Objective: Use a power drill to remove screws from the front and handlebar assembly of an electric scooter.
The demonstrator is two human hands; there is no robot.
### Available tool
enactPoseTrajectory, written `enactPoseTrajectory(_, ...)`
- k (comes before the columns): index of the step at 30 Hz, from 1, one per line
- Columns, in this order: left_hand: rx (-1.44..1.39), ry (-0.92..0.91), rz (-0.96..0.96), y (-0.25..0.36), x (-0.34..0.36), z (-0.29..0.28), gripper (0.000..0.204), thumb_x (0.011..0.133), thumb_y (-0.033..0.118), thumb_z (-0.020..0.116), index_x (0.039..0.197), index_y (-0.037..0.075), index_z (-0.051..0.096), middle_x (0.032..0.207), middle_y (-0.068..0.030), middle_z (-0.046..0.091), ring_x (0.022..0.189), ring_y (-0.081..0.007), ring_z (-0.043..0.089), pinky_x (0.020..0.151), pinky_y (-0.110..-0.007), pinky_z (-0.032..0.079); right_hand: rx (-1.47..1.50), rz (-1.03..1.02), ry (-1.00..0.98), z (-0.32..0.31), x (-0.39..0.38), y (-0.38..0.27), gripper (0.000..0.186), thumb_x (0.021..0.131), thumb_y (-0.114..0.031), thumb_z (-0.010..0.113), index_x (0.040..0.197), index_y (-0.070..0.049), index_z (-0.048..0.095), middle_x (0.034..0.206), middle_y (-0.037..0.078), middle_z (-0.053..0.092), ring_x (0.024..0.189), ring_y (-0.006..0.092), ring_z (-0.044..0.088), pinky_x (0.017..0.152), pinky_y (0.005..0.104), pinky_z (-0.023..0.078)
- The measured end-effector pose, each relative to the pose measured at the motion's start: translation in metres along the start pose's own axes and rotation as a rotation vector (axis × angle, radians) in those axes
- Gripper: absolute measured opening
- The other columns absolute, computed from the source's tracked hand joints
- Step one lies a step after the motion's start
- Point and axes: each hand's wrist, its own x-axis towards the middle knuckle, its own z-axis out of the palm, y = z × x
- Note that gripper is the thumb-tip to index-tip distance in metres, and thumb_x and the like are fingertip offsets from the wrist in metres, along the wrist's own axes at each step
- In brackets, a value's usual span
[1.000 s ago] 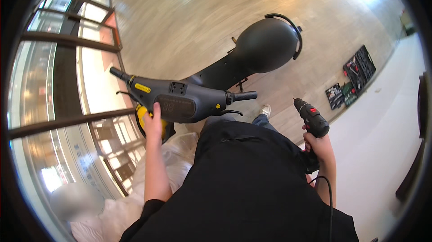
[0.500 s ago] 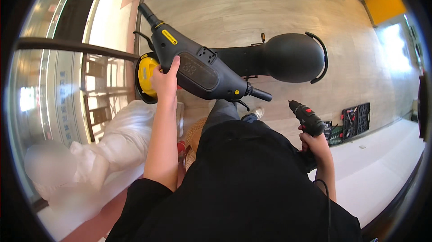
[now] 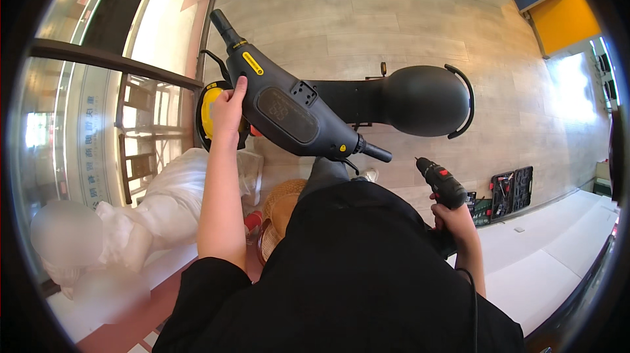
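In front of me stands an electric scooter with a dark grey handlebar console [image 3: 315, 117], which has a display panel and a grip at each end. My left hand [image 3: 231, 113] is closed on the console's left edge, thumb on top and fingers partly hidden beneath it. A black cordless drill [image 3: 445, 186] with red details is held in my right hand [image 3: 453, 216], its fingers wrapped round the handle. The drill's tip points up and left, apart from the scooter. Behind the console lie the footboard [image 3: 357, 100] and the rounded black seat [image 3: 426, 100].
An open black tool case [image 3: 512, 192] lies on the floor at right, beside a white ledge [image 3: 545, 248]. A white wrapped figure [image 3: 164, 208] and a glass wall [image 3: 85, 110] are at left. Near my legs is a woven item [image 3: 282, 202]. Yellow panelling [image 3: 564, 15] stands far right.
The handlebar console has turned slightly clockwise. My left hand has shifted a little left with it, and the drill in my right hand has moved slightly left and down in view.
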Motion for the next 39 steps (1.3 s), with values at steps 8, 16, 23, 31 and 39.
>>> enactPoseTrajectory(8,0.268,0.114,0.05,0.039,0.0,0.023,0.083,0.079,0.066,0.075,0.108,-0.011,0.064,0.104,-0.0215,0.07,0.097,-0.0274,0.068,0.086,-0.036,0.052,0.066,0.006,0.027,-0.007,-0.001,0.006,0.024,0.082,0.0,0.063,0.107,-0.002,0.059,0.065,0.0,0.053,0.048,0.0098,0.051,0.045,0.0277,0.043)
enactPoseTrajectory(16,0.511,0.272,0.152,0.038,0.007,0.035,0.096,0.071,0.072,0.076,0.114,-0.013,0.061,0.111,-0.0258,0.069,0.107,-0.0365,0.067,0.094,-0.041,0.051,0.058,0.038,-0.007,-0.012,0.008,0.008,0.027,0.082,-0.002,0.062,0.108,-0.005,0.057,0.062,-0.002,0.049,0.047,0.0098,0.048,0.047,0.0283,0.045)
enactPoseTrajectory(23,0.288,0.216,0.093,0.008,0.049,0.014,0.078,0.089,0.072,0.056,0.068,-0.003,0.064,0.068,-0.0139,0.065,0.067,-0.0266,0.063,0.067,-0.039,0.049,0.081,0.021,-0.002,-0.014,0.012,0.008,0.024,0.083,-0.001,0.064,0.107,-0.002,0.06,0.063,-0.001,0.052,0.047,0.0093,0.05,0.045,0.0273,0.042)
enactPoseTrajectory(31,0.325,0.354,0.194,0.017,0.044,0.033,0.08,0.093,0.071,0.052,0.063,-0.003,0.059,0.063,-0.0137,0.061,0.064,-0.0259,0.059,0.066,-0.039,0.047,0.087,0.055,0.02,-0.023,0.015,0.005,0.025,0.083,-0.001,0.064,0.107,-0.002,0.06,0.063,-0.001,0.051,0.047,0.0095,0.05,0.045,0.0273,0.042)
enactPoseTrajectory(39,0.229,0.346,0.232,0.012,0.042,0.033,0.075,0.094,0.066,0.055,0.066,-0.003,0.058,0.066,-0.0123,0.062,0.065,-0.0232,0.058,0.067,-0.037,0.047,0.115,0.062,0.036,-0.027,0.017,-0.002,0.024,0.084,-0.001,0.064,0.107,-0.003,0.06,0.063,-0.001,0.052,0.048,0.0094,0.051,0.046,0.0273,0.043)
